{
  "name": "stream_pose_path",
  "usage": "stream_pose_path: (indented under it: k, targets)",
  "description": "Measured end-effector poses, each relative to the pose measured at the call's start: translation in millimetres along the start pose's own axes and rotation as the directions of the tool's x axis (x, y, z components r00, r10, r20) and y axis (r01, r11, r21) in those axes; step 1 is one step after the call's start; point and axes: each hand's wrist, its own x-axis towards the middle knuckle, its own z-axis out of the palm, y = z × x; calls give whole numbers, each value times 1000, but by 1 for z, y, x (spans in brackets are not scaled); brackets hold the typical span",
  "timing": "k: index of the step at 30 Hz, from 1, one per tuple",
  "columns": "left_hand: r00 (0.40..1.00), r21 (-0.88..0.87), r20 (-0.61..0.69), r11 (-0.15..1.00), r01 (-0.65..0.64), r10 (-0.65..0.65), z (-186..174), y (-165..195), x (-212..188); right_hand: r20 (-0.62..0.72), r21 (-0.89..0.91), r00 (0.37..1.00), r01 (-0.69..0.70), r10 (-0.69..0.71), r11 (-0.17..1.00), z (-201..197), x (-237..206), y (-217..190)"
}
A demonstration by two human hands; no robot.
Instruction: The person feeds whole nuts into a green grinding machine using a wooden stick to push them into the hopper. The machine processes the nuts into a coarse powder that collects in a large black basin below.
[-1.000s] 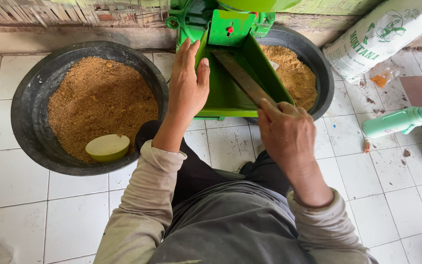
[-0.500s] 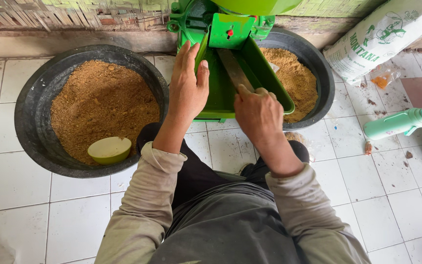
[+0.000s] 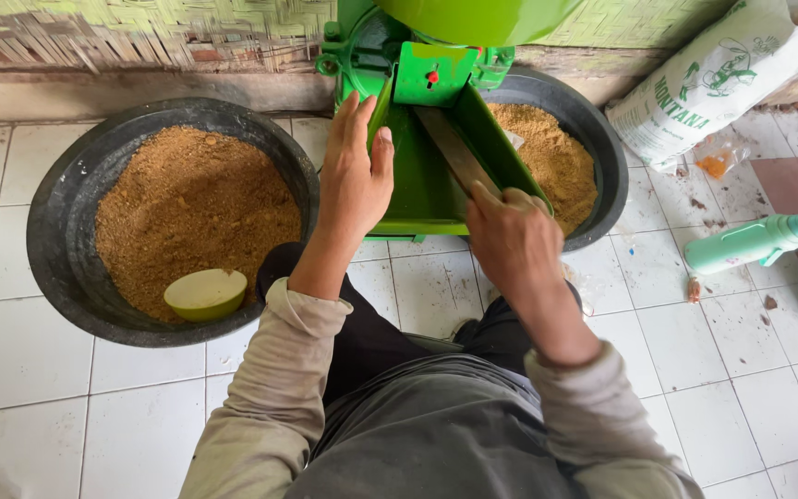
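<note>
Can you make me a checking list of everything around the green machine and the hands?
Surface: white tiled floor, specks and crumbs at the right.
Job's things: green machine with a green chute; a flat brown stick lies in the chute.
Basins: left black basin holds brown meal and a pale bowl; right black basin sits under the chute, also with meal.
Clutter: white sack, mint-green bottle lying down.
Hands: left hand rests on the chute's edge; right hand grips the stick.
Cables: nothing seen.
Surroundings: woven wall behind.
</note>
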Motion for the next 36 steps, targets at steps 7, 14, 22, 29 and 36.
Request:
stream_pose_path:
  k: [7, 14, 22, 29, 36]
  targets:
    - [999, 12, -43, 1000, -16, 16, 6, -8, -4, 255, -101, 953, -140, 161, 985, -59, -31, 25]
    - [997, 21, -76, 1000, -10, 11, 13, -15, -3, 175, -23, 984, -22, 26, 999, -35, -11, 27]
    - [998, -3, -58, 999, 38, -38, 13, -13, -2, 280, -11, 959, -45, 46, 999, 16, 32, 8]
    - [998, 48, -15, 997, 68, -67, 13, -13, -3, 350, -11, 933, -81, 79, 997, 12, 25, 10]
    - [999, 43, -36, 998, 36, -34, 9, -11, -1, 165, -79, 983, -61, 74, 995, 11, 22, 0]
